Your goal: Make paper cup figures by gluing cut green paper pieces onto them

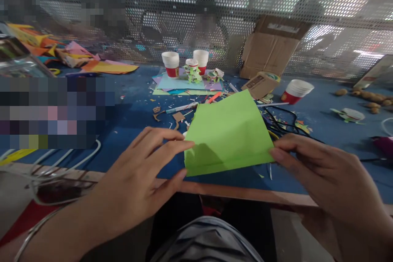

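A sheet of bright green paper (229,131) is held up over the front of the blue table, tilted, with a crease along its lower edge. My right hand (328,172) pinches its lower right corner between thumb and fingers. At the left edge, my left hand (144,172) has its thumb and fingers apart, the fingertips at the paper's side. Behind the sheet lie a pen (182,107), an orange strip (214,97) and paper scraps, partly covered by it.
Stacked paper cups (170,64) and small green-and-white paper crafts (194,74) stand at the back. More cups (296,92) and an opened cardboard box (270,49) are to the right. Black cable (284,120) lies near my right hand. Coloured paper (104,66) is piled back left; white cable (70,163) hangs over the edge.
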Demonstrator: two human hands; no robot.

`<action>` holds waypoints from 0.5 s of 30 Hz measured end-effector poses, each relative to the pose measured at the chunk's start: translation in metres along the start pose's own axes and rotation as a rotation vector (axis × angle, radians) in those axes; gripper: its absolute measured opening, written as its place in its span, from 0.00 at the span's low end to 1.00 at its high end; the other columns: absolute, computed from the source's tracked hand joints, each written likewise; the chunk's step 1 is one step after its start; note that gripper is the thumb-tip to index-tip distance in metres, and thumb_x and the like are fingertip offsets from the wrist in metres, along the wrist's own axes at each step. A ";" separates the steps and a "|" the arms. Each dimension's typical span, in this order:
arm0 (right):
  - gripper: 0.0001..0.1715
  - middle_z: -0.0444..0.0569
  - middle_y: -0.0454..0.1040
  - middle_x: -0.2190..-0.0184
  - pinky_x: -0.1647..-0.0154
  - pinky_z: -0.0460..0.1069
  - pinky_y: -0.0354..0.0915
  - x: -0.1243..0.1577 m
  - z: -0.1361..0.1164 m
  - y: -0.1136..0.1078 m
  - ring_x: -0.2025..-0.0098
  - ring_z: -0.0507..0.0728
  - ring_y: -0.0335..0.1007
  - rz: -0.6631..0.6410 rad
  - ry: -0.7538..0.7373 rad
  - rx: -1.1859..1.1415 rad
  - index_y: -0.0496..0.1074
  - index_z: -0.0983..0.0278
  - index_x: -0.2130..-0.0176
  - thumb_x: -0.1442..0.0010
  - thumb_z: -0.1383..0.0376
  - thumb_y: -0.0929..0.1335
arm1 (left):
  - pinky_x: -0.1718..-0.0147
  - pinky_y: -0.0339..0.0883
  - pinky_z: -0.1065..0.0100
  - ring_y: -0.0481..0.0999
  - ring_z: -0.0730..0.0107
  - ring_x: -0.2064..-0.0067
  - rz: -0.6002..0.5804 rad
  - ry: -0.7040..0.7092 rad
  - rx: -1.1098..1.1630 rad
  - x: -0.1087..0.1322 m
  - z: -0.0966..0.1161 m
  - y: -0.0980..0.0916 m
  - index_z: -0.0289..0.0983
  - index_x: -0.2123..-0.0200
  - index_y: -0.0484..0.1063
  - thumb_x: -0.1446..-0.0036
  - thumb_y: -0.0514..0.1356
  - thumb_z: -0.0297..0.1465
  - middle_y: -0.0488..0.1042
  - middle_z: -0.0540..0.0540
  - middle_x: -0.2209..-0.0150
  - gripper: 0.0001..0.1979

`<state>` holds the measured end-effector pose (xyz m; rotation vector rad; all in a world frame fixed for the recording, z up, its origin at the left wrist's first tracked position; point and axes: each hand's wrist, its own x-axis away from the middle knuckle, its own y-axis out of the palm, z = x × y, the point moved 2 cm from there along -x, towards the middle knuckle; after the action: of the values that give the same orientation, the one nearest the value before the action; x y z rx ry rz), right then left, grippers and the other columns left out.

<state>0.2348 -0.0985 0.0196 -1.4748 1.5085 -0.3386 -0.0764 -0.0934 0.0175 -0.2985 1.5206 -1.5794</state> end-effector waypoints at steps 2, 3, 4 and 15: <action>0.10 0.40 0.79 0.70 0.67 0.46 0.68 -0.008 -0.002 -0.001 0.71 0.52 0.75 -0.006 -0.013 -0.004 0.77 0.55 0.64 0.31 0.58 0.68 | 0.42 0.62 0.54 0.68 0.55 0.43 -0.009 0.110 0.011 -0.018 0.013 0.004 0.42 0.42 0.67 0.33 0.62 0.37 0.70 0.42 0.44 0.19; 0.10 0.39 0.79 0.71 0.68 0.46 0.68 -0.011 -0.003 -0.001 0.72 0.52 0.75 -0.016 -0.013 -0.015 0.78 0.55 0.64 0.31 0.58 0.68 | 0.42 0.62 0.51 0.68 0.53 0.44 -0.016 0.143 0.001 -0.026 0.020 0.010 0.40 0.41 0.66 0.35 0.63 0.41 0.71 0.42 0.45 0.22; 0.10 0.40 0.79 0.72 0.68 0.46 0.68 -0.013 -0.004 0.000 0.72 0.52 0.75 -0.028 -0.009 -0.032 0.78 0.56 0.64 0.31 0.58 0.68 | 0.42 0.63 0.50 0.69 0.52 0.44 -0.031 0.183 -0.004 -0.033 0.027 0.017 0.39 0.41 0.66 0.35 0.64 0.42 0.72 0.41 0.45 0.24; 0.09 0.46 0.81 0.65 0.63 0.48 0.71 0.001 0.028 0.010 0.64 0.55 0.77 -0.045 0.010 -0.015 0.79 0.59 0.61 0.31 0.61 0.68 | 0.52 0.72 0.58 0.74 0.60 0.54 0.339 0.252 -0.166 -0.066 0.009 0.023 0.36 0.51 0.68 0.35 0.55 0.18 0.74 0.42 0.58 0.12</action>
<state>0.2499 -0.0856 -0.0020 -1.5230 1.4904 -0.3622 -0.0228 -0.0486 0.0254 0.0705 1.7931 -1.2594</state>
